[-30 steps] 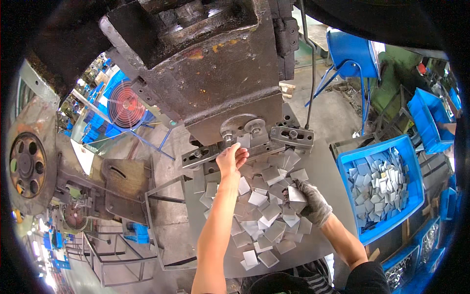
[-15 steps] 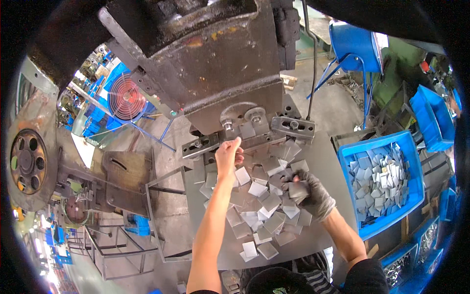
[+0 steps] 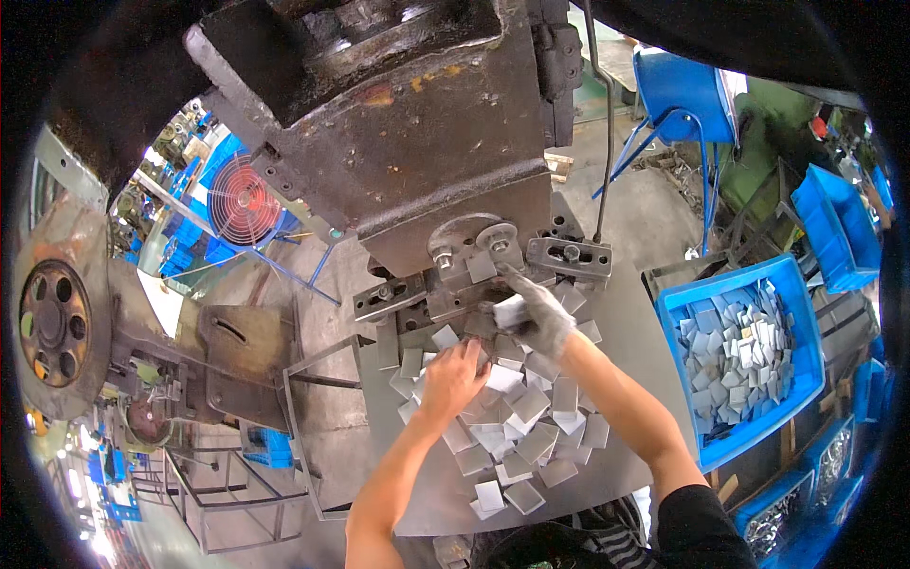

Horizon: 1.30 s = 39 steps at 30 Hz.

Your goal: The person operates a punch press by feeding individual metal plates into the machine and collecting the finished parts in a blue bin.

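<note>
Hands (image 3: 453, 381) (image 3: 543, 321), left bare, right cloth-gloved, among smooth, squarish metal plates (image 3: 529, 405)

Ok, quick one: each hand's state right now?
Left hand: fingers curled at the pile of plates; whether it grips one cannot be told.
Right hand: gloved, holding a metal plate.

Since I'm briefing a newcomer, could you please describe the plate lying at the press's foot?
Find the big dark press at top centre. At its foot, beside the gloved right hand, lies a small grey plate. Unlike the jumbled pile below and the piece in that hand, it lies alone.
</note>
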Tool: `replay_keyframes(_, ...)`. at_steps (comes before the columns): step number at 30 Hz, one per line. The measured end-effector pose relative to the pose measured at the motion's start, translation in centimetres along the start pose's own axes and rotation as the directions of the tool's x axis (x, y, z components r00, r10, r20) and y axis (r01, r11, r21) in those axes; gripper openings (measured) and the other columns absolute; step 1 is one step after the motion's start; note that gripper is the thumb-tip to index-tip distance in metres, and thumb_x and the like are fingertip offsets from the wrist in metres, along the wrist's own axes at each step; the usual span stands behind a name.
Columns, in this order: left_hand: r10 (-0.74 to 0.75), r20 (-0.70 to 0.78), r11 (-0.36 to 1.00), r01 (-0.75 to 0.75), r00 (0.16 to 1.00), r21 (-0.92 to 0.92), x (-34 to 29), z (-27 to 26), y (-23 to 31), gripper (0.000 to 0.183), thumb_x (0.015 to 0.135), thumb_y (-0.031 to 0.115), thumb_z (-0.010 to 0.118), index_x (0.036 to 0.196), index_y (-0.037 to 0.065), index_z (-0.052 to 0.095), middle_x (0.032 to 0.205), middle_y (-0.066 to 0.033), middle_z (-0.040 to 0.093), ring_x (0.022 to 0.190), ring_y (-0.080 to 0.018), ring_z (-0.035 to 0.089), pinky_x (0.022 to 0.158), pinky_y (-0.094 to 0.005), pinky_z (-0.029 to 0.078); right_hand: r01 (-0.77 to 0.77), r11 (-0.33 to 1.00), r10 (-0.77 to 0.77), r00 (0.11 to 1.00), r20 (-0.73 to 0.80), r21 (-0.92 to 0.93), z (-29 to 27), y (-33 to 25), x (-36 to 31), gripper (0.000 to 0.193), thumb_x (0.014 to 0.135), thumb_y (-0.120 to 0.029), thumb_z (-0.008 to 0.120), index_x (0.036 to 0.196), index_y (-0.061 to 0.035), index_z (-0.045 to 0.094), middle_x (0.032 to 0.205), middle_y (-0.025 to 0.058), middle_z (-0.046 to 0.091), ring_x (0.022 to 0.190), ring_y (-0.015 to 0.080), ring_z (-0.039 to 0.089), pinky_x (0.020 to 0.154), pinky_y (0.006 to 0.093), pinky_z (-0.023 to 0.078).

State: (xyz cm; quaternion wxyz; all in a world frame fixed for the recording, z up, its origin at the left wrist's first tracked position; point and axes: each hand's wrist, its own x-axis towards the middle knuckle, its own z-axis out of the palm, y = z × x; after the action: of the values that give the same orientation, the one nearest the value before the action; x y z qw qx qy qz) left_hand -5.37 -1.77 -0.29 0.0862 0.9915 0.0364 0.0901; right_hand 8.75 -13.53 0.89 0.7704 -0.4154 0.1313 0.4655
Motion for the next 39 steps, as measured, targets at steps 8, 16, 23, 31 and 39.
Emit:
replay_keyframes(8, 0.049, -0.4, 0.999, -0.044, 0.915, 0.024, 1.6, -1.2, -1.9, 0.012, 0.076, 0.016, 0.066, 0.069, 0.008, 0.059, 0.065, -0.0035, 0.05, 0.058, -0.0215, 0.055, 0.053, -0.0313, 0.046, 0.15, 0.946, -0.162, 0.987, -0.019, -0.286, -1.5, 1.3, -0.1, 0.026, 0.082, -0.033, 0.064, 0.096, -0.0115, 0.062, 0.075, 0.0039, 0.058, 0.063, 0.0125, 0.054, 0.049, 0.0277, 0.041)
replay_keyframes(16, -0.522, 0.215, 0.011, 0.258, 0.825, -0.966, 7.1, -0.8, -1.5, 0.016, 0.083, 0.016, 0.06, 0.081, -0.001, 0.061, 0.071, -0.0119, 0.065, 0.055, -0.0168, 0.062, 0.052, -0.0234, 0.05, 0.025, 0.996, -0.029, 0.998, 0.05, 0.081, -6.9, 2.5, -6.3, 0.028, 0.089, -0.029, 0.055, 0.1, -0.0034, 0.053, 0.085, 0.0119, 0.062, 0.076, 0.0225, 0.063, 0.064, 0.0338, 0.053)
replay_keyframes(23, -0.517, 0.451, -0.326, 0.32, 0.728, -0.889, 10.2, 1.2, -0.6, 0.021, 0.08, 0.018, 0.062, 0.081, -0.003, 0.059, 0.079, -0.0169, 0.067, 0.063, -0.021, 0.066, 0.052, -0.0249, 0.054, 0.16, 0.987, -0.159, 0.987, 0.039, -0.021, -7.3, 4.1, -8.5, 0.028, 0.087, -0.025, 0.057, 0.101, -0.0007, 0.054, 0.089, 0.0133, 0.063, 0.075, 0.0224, 0.064, 0.066, 0.0339, 0.053)
replay_keyframes(31, -0.482, 0.538, -0.289, 0.453, 0.692, -0.843, 9.4, 1.3, -1.5, 0.034, 0.078, 0.035, 0.068, 0.083, 0.002, 0.061, 0.064, -0.0065, 0.062, 0.049, -0.0135, 0.059, 0.043, -0.0213, 0.048, 0.026, 0.946, -0.112, 0.961, 0.252, 0.324, -6.0, 2.8, -10.2, 0.012, 0.087, -0.016, 0.056, 0.09, -0.0046, 0.053, 0.095, 0.0142, 0.06, 0.084, 0.0282, 0.061, 0.073, 0.0389, 0.053)
replay_keyframes(39, -0.257, 0.121, 0.777, 0.279, 0.959, -0.565, 0.9, 0.1, 1.7, 0.036, 0.065, 0.028, 0.077, 0.087, 0.007, 0.056, 0.075, -0.0009, 0.054, 0.071, -0.0165, 0.054, 0.063, -0.0292, 0.045, 0.08, 0.913, -0.102, 0.994, 0.034, 0.399, -10.4, 1.9, -10.4, 0.028, 0.089, -0.025, 0.053, 0.069, -0.0074, 0.046, 0.087, 0.0134, 0.059, 0.078, 0.0238, 0.059, 0.07, 0.0316, 0.052)
